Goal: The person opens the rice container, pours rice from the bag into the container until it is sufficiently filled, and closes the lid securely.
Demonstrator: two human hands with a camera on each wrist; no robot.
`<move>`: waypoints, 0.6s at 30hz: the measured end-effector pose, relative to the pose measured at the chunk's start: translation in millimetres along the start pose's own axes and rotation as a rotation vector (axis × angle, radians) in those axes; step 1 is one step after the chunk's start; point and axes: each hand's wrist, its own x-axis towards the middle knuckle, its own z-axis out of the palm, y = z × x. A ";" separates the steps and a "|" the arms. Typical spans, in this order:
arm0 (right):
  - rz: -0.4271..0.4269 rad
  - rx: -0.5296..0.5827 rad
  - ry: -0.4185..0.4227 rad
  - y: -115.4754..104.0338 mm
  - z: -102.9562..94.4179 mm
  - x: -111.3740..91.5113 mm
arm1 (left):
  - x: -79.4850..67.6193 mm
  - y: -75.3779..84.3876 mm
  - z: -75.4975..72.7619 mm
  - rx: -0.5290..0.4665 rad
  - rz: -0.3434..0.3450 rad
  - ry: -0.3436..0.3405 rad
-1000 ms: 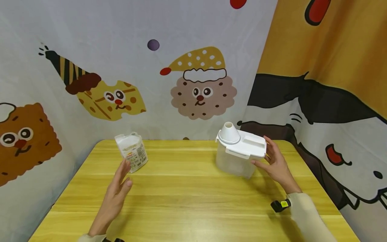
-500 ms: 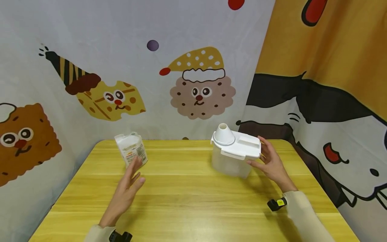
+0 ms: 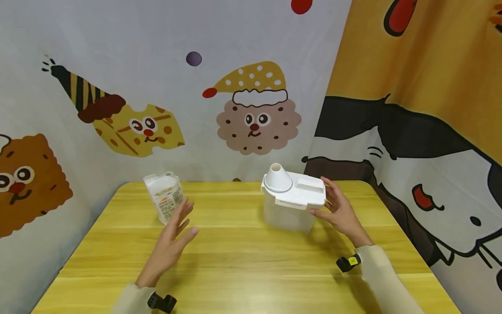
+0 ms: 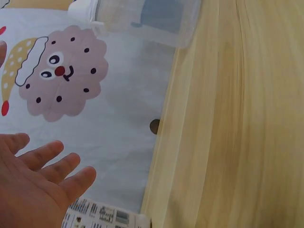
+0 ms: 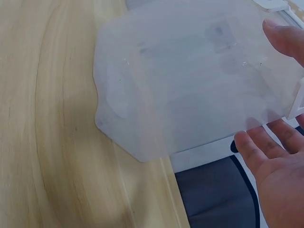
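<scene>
On the right half of the table, a translucent plastic storage container (image 3: 289, 213) carries a white lid (image 3: 300, 201) with a cone-shaped spout (image 3: 277, 179) at its left end. My right hand (image 3: 342, 216) grips the container's right end, thumb on the near side and fingers behind; the right wrist view shows its cloudy wall (image 5: 180, 85) between them. To the left stands a white printed bag (image 3: 161, 192), leaning a little. In front of it, overlapping its lower right edge in the head view, my left hand (image 3: 168, 246) is held with fingers extended, holding nothing.
The yellow wood-grain table (image 3: 235, 270) ends at a hanging cloth backdrop (image 3: 219, 144) with cartoon prints behind it. Both wrists wear small black cameras, one on the left (image 3: 161, 302) and one on the right (image 3: 348, 263).
My right hand has brought the container leftward across the table. The left hand has moved right and slightly forward, staying unfurled. The bag keeps its place while the view shifts slightly.
</scene>
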 end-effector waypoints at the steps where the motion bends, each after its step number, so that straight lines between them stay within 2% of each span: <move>1: -0.008 0.007 -0.005 -0.4 1.2 0.5 | 1.6 -0.2 1.6 -0.004 0.000 -0.005; 6: -0.027 0.041 -0.048 -1.6 7.9 4.3 | 7.8 -0.3 9.2 -0.026 -0.010 -0.015; 18: -0.008 0.098 -0.106 -4.9 22.3 12.0 | 22.4 1.9 22.8 -0.035 -0.019 -0.046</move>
